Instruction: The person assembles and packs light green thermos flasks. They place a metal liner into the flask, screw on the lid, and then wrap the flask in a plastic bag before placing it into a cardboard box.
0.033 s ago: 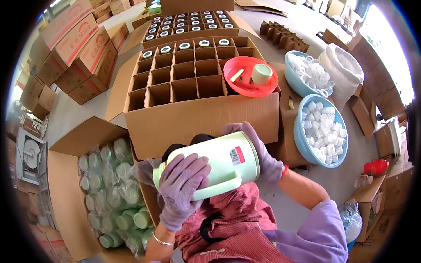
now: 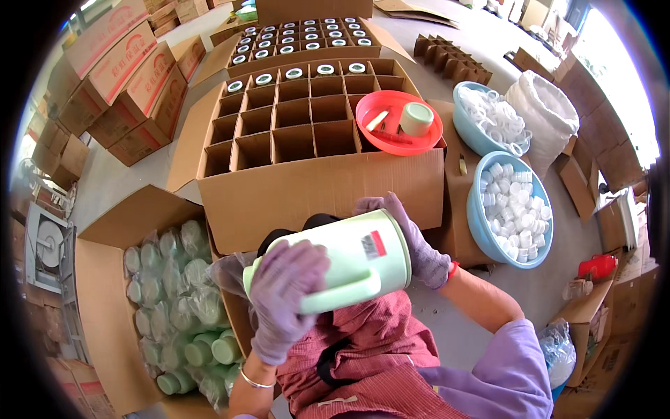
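A pale green thermos jug [image 2: 342, 244] lies on its side above my lap, its handle toward me and a small red-and-white label on its body. My left hand [image 2: 286, 300], in a greyish-purple glove and slightly blurred, is closed over the jug's narrower end at the left. At the wide base on the right, my gloved right hand [image 2: 422, 255] is pressed against the jug, its fingers curling behind. Below my left hand, an open carton [image 2: 105, 307] holds several green jugs [image 2: 199, 353], many in clear plastic bags.
Ahead stands a divided carton [image 2: 321, 181] with jugs in its far row. A red basin [image 2: 370, 136] with a green cup rests on its right corner. Right of it are blue basins of white caps [image 2: 516, 209] and white rings [image 2: 492, 115], and a white sack [image 2: 541, 105].
The jug has rolled slightly, so its label sits a little further left and higher. My left hand has shifted slightly on the jug's narrower end.
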Motion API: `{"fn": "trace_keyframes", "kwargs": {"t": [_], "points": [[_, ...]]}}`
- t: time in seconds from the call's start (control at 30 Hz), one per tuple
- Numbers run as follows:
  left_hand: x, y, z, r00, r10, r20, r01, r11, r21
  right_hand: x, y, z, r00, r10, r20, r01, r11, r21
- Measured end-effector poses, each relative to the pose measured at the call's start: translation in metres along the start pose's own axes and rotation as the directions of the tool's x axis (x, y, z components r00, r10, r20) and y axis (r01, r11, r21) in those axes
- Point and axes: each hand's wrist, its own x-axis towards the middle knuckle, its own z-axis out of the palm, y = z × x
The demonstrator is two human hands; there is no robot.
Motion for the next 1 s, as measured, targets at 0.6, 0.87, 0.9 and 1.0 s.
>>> {"fn": "trace_keyframes", "kwargs": {"t": [0.6, 0.87, 0.9, 1.0], "points": [[0.004, -0.009, 0.001, 0.999, -0.023, -0.027, 0.023, 1.000, 0.002, 0.005, -0.001, 0.008, 0.978, -0.200, 0.058, 0.207, 0.957, -0.201], [-0.016, -0.022, 0.002, 0.855, -0.513, -0.071, 0.464, 0.820, -0.336, -0.004, -0.011, 0.011, 0.681, -0.517, 0.519, 0.731, 0.525, -0.436], [-0.011, -0.021, 0.009, 0.887, -0.440, -0.142, 0.356, 0.845, -0.400, -0.002, -0.007, 0.011, 0.709, -0.528, 0.467, 0.704, 0.566, -0.428], [-0.007, -0.029, 0.002, 0.918, -0.352, -0.182, 0.280, 0.900, -0.334, 0.008, 0.002, 0.022, 0.644, -0.631, 0.433, 0.764, 0.509, -0.396]]}}
